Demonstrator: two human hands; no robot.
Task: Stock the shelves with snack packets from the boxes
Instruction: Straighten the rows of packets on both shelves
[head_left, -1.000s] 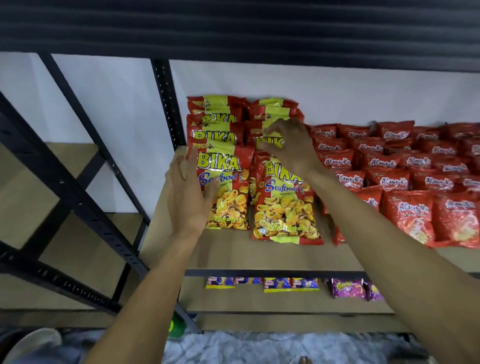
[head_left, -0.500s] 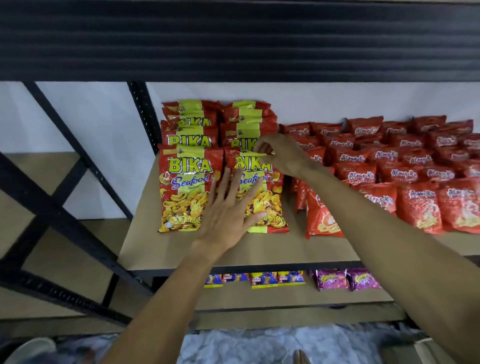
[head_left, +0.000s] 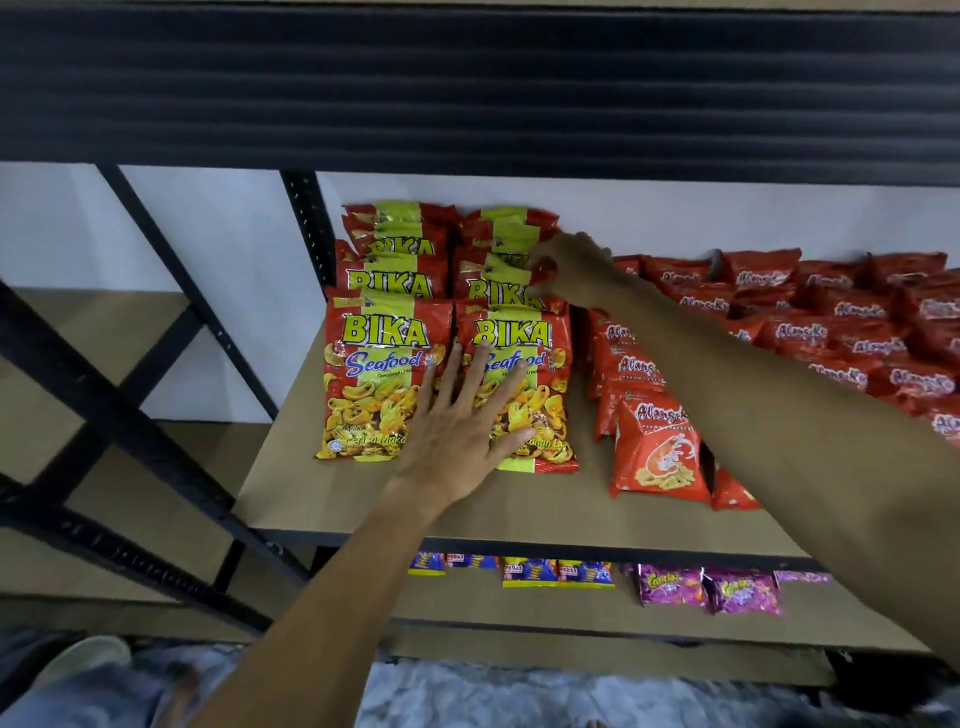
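Right hand (head_left: 576, 270) has reached further back, fingers apparently pinching the top of a rear packet (head_left: 501, 244); left hand (head_left: 462, 431) lies flat, fingers spread, on the front BIKA packets (head_left: 384, 364) near the front-left corner of the shelf (head_left: 311, 499). Step: straightening rows. Next: square the stack gently, then fetch more.

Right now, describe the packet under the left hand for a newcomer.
On the upper shelf, two Bika columns lie left of the red prawn packets. It is the front packet of the right column. Unlike its twin, it neighbours the red packets.
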